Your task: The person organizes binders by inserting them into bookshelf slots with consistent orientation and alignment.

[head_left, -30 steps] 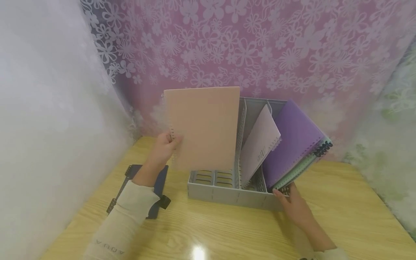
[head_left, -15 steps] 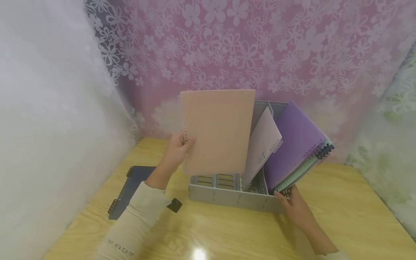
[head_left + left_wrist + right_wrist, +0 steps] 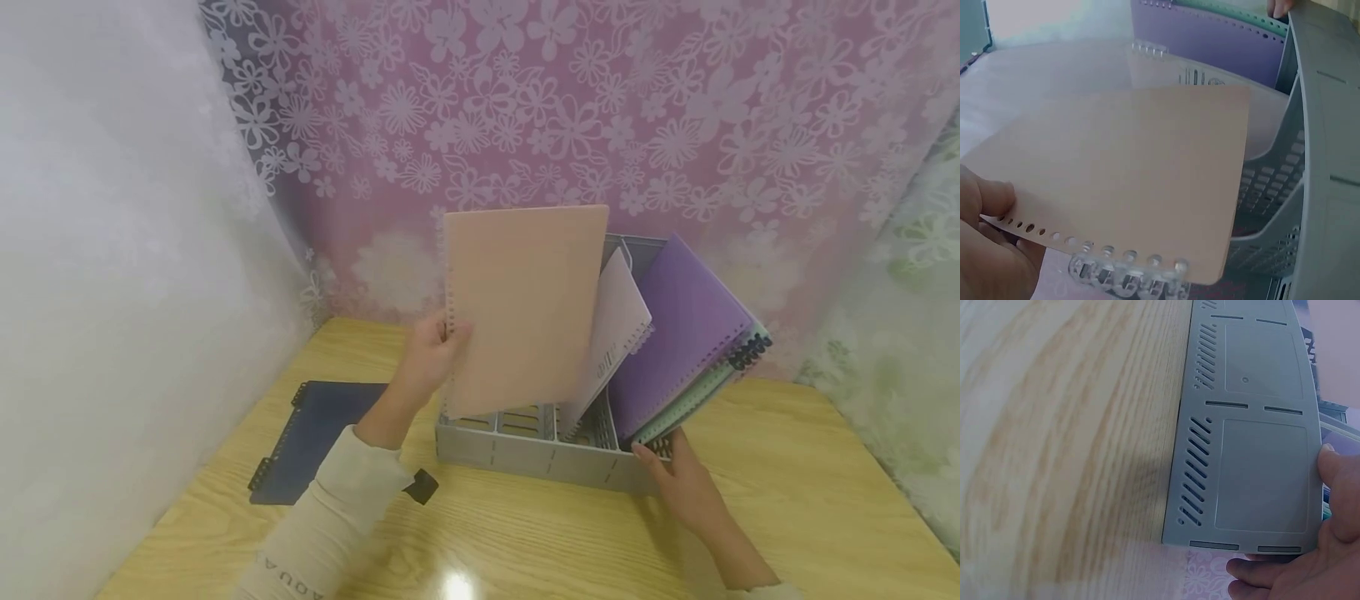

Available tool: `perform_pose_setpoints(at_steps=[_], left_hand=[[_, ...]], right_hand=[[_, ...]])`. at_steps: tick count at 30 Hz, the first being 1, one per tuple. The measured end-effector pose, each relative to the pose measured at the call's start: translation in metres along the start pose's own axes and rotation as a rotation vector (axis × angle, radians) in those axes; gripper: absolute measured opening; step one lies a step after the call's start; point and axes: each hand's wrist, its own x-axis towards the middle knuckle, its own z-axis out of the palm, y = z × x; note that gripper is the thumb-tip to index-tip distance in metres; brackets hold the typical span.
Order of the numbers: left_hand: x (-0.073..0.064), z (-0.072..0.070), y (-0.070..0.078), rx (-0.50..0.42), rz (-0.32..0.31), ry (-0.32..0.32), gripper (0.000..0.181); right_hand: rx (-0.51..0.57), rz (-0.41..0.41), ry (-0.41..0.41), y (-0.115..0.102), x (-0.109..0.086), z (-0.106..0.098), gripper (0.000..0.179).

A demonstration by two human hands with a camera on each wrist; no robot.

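Note:
A peach ring-bound notebook [image 3: 525, 308] is pinched at its spine edge by my left hand [image 3: 431, 354]; clear rings [image 3: 1129, 275] line that edge in the left wrist view. The notebook stands upright over the left compartments of a grey file organizer [image 3: 517, 454], its bottom edge just above or inside them; I cannot tell which. My right hand [image 3: 682, 483] grips the organizer's front right corner, thumb over the rim and fingers round the side. A pale pink notebook [image 3: 611, 333] leans in a middle compartment. Purple [image 3: 682, 333] and mint green [image 3: 693, 400] notebooks lean in the rightmost one.
On the wooden table [image 3: 480, 542] at the left lies a dark blue ring binder notebook [image 3: 322, 442], partly behind the left forearm. A small black tab [image 3: 422, 487] shows by the left sleeve. A pink flowered curtain [image 3: 525, 108] hangs behind the organizer.
My left hand has carried the peach notebook to the right and slightly down, across the organizer's left compartments. My right hand keeps its hold on the organizer's corner.

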Motion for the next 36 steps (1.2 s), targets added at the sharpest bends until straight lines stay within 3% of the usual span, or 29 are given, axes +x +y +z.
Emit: perform_pose_setpoints(at_steps=[6,11,16,27,36], left_hand=[[-0.003,0.016,0.004,0.002,-0.019,0.038,0.026],[-0.005,0.029,0.007,0.001,0.079,0.017,0.027],[-0.006,0.038,0.009,0.013,0.123,0.019,0.029],[-0.005,0.045,0.016,0.065,0.166,0.06,0.028],[0.0,0.047,0.022,0.124,0.162,0.099,0.027]], right_hand=[[-0.002,0.009,-0.005,0.001,-0.002,0.001,0.082],[-0.004,0.014,-0.002,0.004,-0.001,0.002,0.081],[0.01,0.002,0.004,0.005,-0.001,0.002,0.08],[0.024,-0.016,0.006,0.003,-0.001,0.003,0.08],[0.01,-0.024,0.015,0.004,0.001,0.003,0.08]])
